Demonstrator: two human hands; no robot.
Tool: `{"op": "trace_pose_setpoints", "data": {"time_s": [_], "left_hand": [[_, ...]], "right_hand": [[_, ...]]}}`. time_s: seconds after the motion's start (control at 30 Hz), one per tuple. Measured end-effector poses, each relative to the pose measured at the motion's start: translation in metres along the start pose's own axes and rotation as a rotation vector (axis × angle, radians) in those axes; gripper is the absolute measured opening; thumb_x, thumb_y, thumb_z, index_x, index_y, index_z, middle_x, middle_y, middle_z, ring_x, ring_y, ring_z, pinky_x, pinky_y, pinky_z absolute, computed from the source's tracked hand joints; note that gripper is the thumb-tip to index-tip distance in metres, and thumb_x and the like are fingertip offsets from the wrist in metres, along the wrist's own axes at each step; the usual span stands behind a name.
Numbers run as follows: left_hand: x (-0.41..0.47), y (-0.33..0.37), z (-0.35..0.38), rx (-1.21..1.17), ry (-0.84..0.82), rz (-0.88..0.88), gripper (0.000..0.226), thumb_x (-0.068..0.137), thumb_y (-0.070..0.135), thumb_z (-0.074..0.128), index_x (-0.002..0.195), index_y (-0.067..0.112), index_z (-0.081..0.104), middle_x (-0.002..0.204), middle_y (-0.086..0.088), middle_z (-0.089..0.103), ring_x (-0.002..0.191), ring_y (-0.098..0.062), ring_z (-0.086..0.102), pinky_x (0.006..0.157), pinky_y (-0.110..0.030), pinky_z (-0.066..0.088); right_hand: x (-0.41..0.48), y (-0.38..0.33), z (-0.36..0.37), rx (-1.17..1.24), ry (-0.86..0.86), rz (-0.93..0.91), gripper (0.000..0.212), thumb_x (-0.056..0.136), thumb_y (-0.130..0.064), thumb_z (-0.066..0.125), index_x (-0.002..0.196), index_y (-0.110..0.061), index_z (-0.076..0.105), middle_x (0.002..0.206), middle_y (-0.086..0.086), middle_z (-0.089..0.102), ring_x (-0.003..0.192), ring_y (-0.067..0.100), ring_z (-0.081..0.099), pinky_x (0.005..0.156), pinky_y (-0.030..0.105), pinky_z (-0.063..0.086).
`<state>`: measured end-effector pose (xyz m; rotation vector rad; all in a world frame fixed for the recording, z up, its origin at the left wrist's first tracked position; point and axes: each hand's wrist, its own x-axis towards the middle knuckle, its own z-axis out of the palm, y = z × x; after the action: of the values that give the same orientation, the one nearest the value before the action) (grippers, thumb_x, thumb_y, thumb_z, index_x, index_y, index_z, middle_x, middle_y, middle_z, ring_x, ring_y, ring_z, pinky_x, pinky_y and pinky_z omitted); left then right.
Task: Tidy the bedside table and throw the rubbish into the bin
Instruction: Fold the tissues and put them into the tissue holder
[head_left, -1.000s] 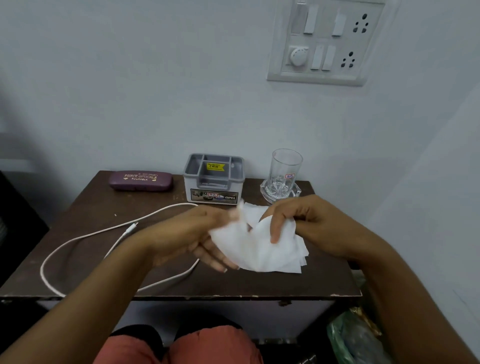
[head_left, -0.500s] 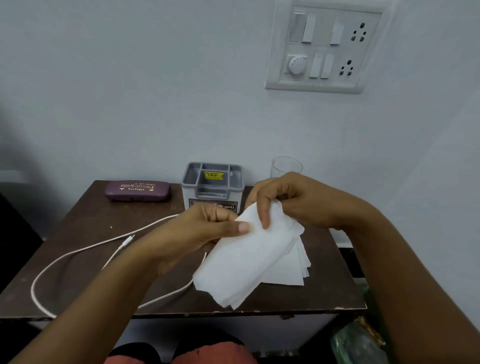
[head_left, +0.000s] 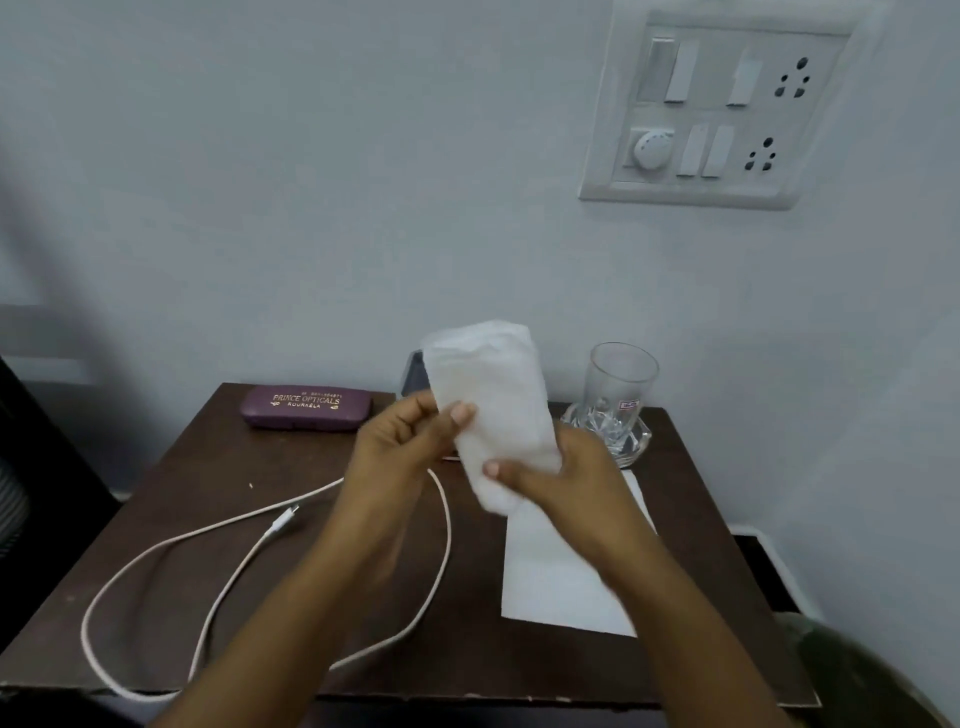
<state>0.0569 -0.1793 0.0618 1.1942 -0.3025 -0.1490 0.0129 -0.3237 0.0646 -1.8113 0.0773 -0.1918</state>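
I hold a white tissue (head_left: 493, 405) upright above the dark wooden bedside table (head_left: 208, 519). My left hand (head_left: 405, 447) pinches its left edge with thumb and fingers. My right hand (head_left: 566, 478) grips its lower end, thumb in front. More white tissues (head_left: 556, 577) lie flat on the table under my right wrist. A white charging cable (head_left: 218, 566) loops across the table's left half.
A purple spectacle case (head_left: 305, 408) lies at the back left. A grey organiser box (head_left: 414, 376) is mostly hidden behind the tissue. A clear glass (head_left: 618, 384) stands on a glass dish at the back right. A green bag (head_left: 841, 665) shows at the lower right. A switchboard (head_left: 717, 109) is on the wall.
Both hands lifted one tissue off the stack and turned it upright; the rest stay flat on the table. The view has tilted down and moved closer.
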Motion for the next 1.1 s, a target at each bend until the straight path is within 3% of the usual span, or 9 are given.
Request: {"op": "trace_pose_setpoints", "data": {"time_s": [0.1, 0.23, 0.37, 0.5, 0.6, 0.73, 0.93, 1.0, 1.1], "left_hand": [[0.043, 0.012, -0.009, 0.158, -0.006, 0.138, 0.009, 0.086, 0.002, 0.058, 0.080, 0.007, 0.063, 0.059, 0.011, 0.068, 0.055, 0.005, 0.060, 0.055, -0.007, 0.045], [0.113, 0.018, -0.023, 0.345, -0.023, 0.242, 0.007, 0.085, 0.011, 0.064, 0.086, 0.014, 0.070, 0.078, 0.011, 0.073, 0.080, -0.004, 0.067, 0.075, -0.017, 0.050], [0.156, -0.001, -0.038, 0.433, -0.050, 0.302, 0.012, 0.085, 0.010, 0.064, 0.093, 0.016, 0.071, 0.088, 0.011, 0.074, 0.090, -0.010, 0.068, 0.085, -0.025, 0.051], [0.165, -0.017, -0.044, 0.469, -0.082, 0.309, 0.013, 0.087, 0.007, 0.061, 0.095, 0.013, 0.069, 0.077, 0.019, 0.072, 0.080, 0.001, 0.065, 0.075, -0.014, 0.049], [0.166, -0.024, -0.048, 0.497, -0.099, 0.309, 0.011, 0.087, 0.009, 0.061, 0.090, 0.014, 0.069, 0.075, 0.019, 0.072, 0.077, -0.001, 0.064, 0.076, -0.018, 0.051], [0.168, -0.026, -0.050, 0.496, -0.104, 0.288, 0.009, 0.087, 0.011, 0.061, 0.085, 0.016, 0.069, 0.075, 0.013, 0.071, 0.078, -0.006, 0.065, 0.077, -0.022, 0.053], [0.166, -0.034, -0.058, 0.726, -0.122, 0.201, 0.022, 0.082, 0.024, 0.069, 0.102, 0.014, 0.069, 0.095, -0.006, 0.073, 0.089, -0.020, 0.069, 0.081, -0.033, 0.055], [0.164, -0.037, -0.059, 0.856, -0.113, 0.194, 0.027, 0.081, 0.026, 0.070, 0.103, 0.012, 0.069, 0.096, -0.007, 0.072, 0.089, -0.020, 0.067, 0.082, -0.030, 0.052], [0.165, -0.035, -0.056, 0.950, -0.109, 0.217, 0.026, 0.082, 0.024, 0.069, 0.102, 0.007, 0.069, 0.096, -0.007, 0.071, 0.085, -0.014, 0.062, 0.071, -0.009, 0.044]], "right_hand": [[0.054, -0.007, -0.003, -0.242, 0.077, -0.082, 0.028, 0.077, -0.013, 0.074, 0.105, -0.018, 0.070, 0.095, 0.003, 0.072, 0.084, 0.018, 0.068, 0.072, 0.033, 0.056], [0.132, -0.014, 0.003, -0.476, 0.129, -0.112, 0.027, 0.079, -0.014, 0.072, 0.104, -0.005, 0.067, 0.092, 0.002, 0.063, 0.082, 0.018, 0.059, 0.063, 0.020, 0.047], [0.171, 0.006, 0.016, -0.605, 0.111, -0.073, 0.035, 0.075, -0.016, 0.075, 0.105, -0.001, 0.063, 0.103, 0.016, 0.066, 0.091, 0.032, 0.064, 0.079, 0.044, 0.054], [0.172, 0.018, 0.024, -0.735, 0.082, -0.079, 0.034, 0.079, -0.022, 0.073, 0.105, -0.004, 0.063, 0.103, 0.014, 0.067, 0.092, 0.032, 0.063, 0.084, 0.043, 0.052], [0.171, 0.013, 0.021, -0.879, -0.003, -0.062, 0.038, 0.082, -0.029, 0.068, 0.114, -0.011, 0.059, 0.110, 0.010, 0.065, 0.101, 0.028, 0.059, 0.092, 0.042, 0.045], [0.171, 0.001, 0.009, -0.770, -0.082, 0.017, 0.047, 0.080, -0.028, 0.072, 0.120, -0.012, 0.053, 0.115, 0.009, 0.062, 0.104, 0.029, 0.057, 0.094, 0.046, 0.045], [0.164, 0.007, 0.017, -0.937, -0.072, -0.010, 0.029, 0.092, -0.032, 0.054, 0.118, -0.019, 0.054, 0.097, 0.001, 0.057, 0.105, 0.026, 0.054, 0.086, 0.038, 0.028], [0.163, 0.013, 0.018, -0.906, -0.059, -0.036, 0.030, 0.092, -0.030, 0.052, 0.121, -0.022, 0.053, 0.101, 0.001, 0.060, 0.106, 0.025, 0.054, 0.089, 0.039, 0.028], [0.162, 0.015, 0.012, -0.733, -0.012, -0.068, 0.035, 0.086, -0.025, 0.063, 0.120, -0.023, 0.053, 0.112, 0.003, 0.063, 0.107, 0.025, 0.055, 0.094, 0.042, 0.037]]}}
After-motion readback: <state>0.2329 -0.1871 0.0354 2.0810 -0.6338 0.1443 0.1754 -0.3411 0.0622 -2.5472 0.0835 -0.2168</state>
